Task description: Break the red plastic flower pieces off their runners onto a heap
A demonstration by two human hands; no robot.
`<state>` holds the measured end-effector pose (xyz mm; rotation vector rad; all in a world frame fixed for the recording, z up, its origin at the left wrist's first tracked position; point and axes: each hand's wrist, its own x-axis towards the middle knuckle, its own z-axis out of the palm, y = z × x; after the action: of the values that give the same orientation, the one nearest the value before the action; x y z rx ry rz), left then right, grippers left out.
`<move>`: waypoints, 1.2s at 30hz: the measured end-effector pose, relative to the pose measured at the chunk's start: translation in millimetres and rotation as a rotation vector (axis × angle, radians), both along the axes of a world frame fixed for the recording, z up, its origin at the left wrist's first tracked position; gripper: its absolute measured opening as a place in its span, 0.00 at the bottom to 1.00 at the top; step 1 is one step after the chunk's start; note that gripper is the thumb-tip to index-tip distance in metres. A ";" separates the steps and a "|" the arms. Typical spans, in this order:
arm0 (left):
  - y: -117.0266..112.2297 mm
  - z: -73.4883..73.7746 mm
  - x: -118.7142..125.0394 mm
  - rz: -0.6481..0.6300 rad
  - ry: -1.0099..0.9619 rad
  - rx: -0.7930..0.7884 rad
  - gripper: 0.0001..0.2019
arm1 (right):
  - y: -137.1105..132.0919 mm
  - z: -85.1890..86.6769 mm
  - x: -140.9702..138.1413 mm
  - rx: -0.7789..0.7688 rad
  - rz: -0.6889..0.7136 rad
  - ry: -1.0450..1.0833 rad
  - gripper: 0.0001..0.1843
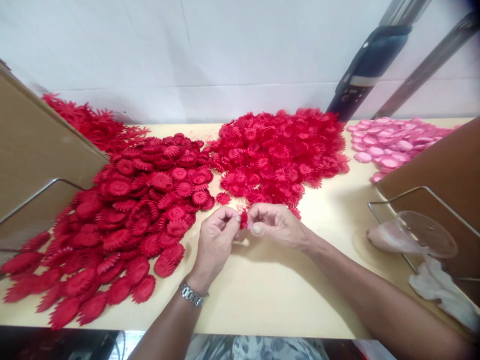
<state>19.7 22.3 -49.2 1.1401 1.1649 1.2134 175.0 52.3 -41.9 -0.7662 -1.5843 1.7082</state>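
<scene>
Between my two hands, over the middle of the table, is a small red petal piece (243,219). My left hand (218,240), with a metal watch at its wrist, pinches it between thumb and finger. From the other side, the thumb and fingertips of my right hand (275,226) close on the same piece. A large heap of dark red fringed discs (150,200) spreads to the left of my hands. Just beyond them lies a heap of brighter red frilled flower pieces (277,150). Parts of my fingertips hide the held piece.
Red spiky strips (97,125) lie at the back left by a cardboard panel (45,115). Pink petals (390,145) sit at the back right. A brown panel (438,185) with a wire bracket, a clear plastic cup (420,235) and white tissue (438,287) stand right. A wall closes the back.
</scene>
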 end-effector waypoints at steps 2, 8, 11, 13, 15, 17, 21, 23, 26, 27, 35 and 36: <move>-0.5 -1.3 0.3 -0.011 0.010 0.016 0.05 | -0.6 -1.5 -0.7 0.013 -0.039 -0.025 0.12; -4.9 -3.1 5.3 0.040 -0.035 0.009 0.05 | -3.2 -1.1 -2.9 0.072 -0.112 -0.087 0.15; -6.6 -1.7 10.1 0.064 -0.107 0.006 0.05 | -6.0 4.9 -4.2 0.093 -0.123 -0.097 0.14; -6.8 0.7 11.5 0.057 -0.167 -0.020 0.05 | -7.1 7.2 -4.0 0.123 -0.136 -0.116 0.14; -5.7 4.4 8.4 0.046 -0.239 -0.061 0.06 | -6.2 7.4 -1.2 0.156 -0.144 -0.136 0.13; -3.2 9.7 0.0 0.079 -0.314 -0.073 0.07 | -2.4 6.8 4.9 0.184 -0.183 -0.111 0.13; 5.4 24.0 -20.8 0.221 -0.283 0.000 0.08 | 11.3 11.0 21.4 0.264 -0.411 -0.098 0.13; 13.0 29.8 -23.4 0.186 -0.118 0.029 0.08 | 17.8 16.3 26.0 0.358 -0.507 -0.235 0.12; 33.6 31.8 -14.6 0.146 0.155 0.115 0.06 | 24.2 22.7 27.2 0.574 -0.599 -0.519 0.08; 42.7 30.7 -9.9 0.162 0.225 0.152 0.05 | 25.4 23.7 27.6 0.641 -0.624 -0.597 0.06; 75.0 23.8 -0.5 0.105 0.337 0.115 0.13 | 16.6 18.8 55.6 0.771 -0.674 -0.822 0.07; 69.8 25.9 -3.1 0.102 0.340 0.097 0.13 | 14.4 17.3 59.0 0.766 -0.656 -0.843 0.07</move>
<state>16.6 92.1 -23.3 1.4136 1.4448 1.1927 234.0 66.8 -24.5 -1.4485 -1.9775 0.2208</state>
